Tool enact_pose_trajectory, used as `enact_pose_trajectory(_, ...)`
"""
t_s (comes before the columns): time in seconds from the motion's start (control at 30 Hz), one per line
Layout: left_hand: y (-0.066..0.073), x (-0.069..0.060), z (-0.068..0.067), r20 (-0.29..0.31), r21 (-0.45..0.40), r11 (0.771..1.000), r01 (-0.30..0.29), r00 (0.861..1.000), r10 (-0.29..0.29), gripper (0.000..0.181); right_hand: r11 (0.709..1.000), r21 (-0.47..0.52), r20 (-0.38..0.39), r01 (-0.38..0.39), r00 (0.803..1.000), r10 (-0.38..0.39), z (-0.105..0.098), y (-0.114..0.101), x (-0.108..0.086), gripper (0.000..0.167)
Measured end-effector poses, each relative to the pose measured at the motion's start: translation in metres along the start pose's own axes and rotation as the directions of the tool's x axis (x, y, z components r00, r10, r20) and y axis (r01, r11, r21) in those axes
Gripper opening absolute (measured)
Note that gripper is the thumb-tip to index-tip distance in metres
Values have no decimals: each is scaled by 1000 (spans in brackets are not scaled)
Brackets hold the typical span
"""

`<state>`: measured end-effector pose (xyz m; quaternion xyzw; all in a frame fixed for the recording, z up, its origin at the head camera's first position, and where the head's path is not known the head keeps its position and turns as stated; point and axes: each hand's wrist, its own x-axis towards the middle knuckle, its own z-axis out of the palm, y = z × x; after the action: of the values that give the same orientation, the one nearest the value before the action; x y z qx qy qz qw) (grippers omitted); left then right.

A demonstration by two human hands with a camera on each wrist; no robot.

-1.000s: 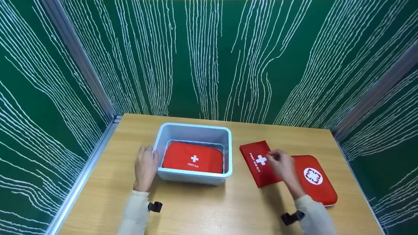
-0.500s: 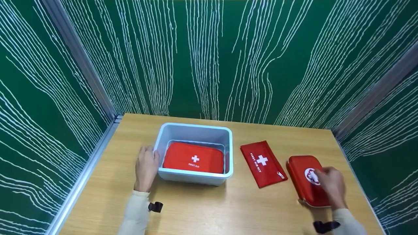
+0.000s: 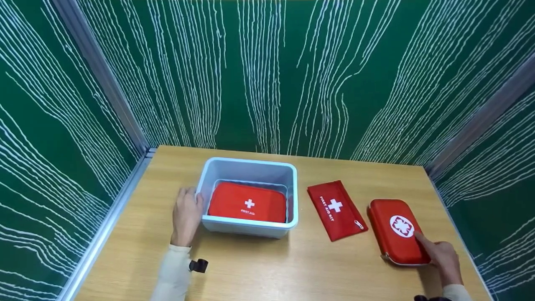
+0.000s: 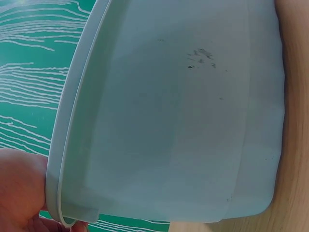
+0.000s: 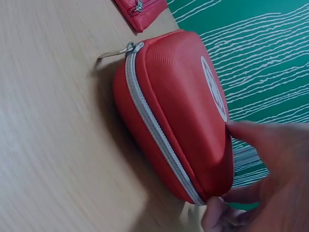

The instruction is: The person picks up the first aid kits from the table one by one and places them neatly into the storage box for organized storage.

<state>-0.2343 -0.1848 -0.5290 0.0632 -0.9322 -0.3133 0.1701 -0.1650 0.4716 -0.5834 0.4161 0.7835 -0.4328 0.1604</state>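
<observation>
My left hand (image 3: 187, 215) grips the left rim of a grey-blue bin (image 3: 250, 229); in the left wrist view the hand (image 4: 24, 193) curls over the rim of the bin (image 4: 169, 116). Inside the bin lies a red first aid pouch (image 3: 230, 202). At the right, my right hand (image 3: 442, 256) has its fingers on the lower right side of a red zipped case (image 3: 395, 211). Seen from the right wrist, the thumb of that hand (image 5: 270, 169) presses the top of the case (image 5: 186, 96), with other fingers at its end.
A flat red first aid kit pouch (image 3: 332, 221) lies on the wooden table (image 3: 250, 267) between the bin and the case. Green walls (image 3: 259, 75) with white wavy lines stand behind and at both sides, with grey posts at the corners.
My right hand has moved right and towards me, from above the flat pouch, across the case, to the case's near right end. My left hand has stayed at the bin.
</observation>
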Motion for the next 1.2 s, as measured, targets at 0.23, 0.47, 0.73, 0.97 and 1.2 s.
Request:
enact_pose_trajectory(0.23,0,1,2,-1,21,1000,-13,1000,13,28,996,-45,115,75,991,-69,4,12,-13,121)
enact_pose_trajectory(0.47,0,1,1,4,15,1000,-2,1000,2,29,1000,-9,187,28,982,-25,8,20,-22,109)
enact_pose_trajectory(0.73,0,1,-1,28,18,1000,23,999,-23,30,1000,19,169,-18,986,15,11,18,-23,107)
enact_pose_trajectory(0.97,1,1,0,32,23,999,34,999,-35,30,997,49,142,-66,988,58,9,14,-22,105)
enact_pose_trajectory(1.2,0,1,1,-21,31,999,-17,1000,18,28,973,225,63,-48,997,35,5,9,-19,92)
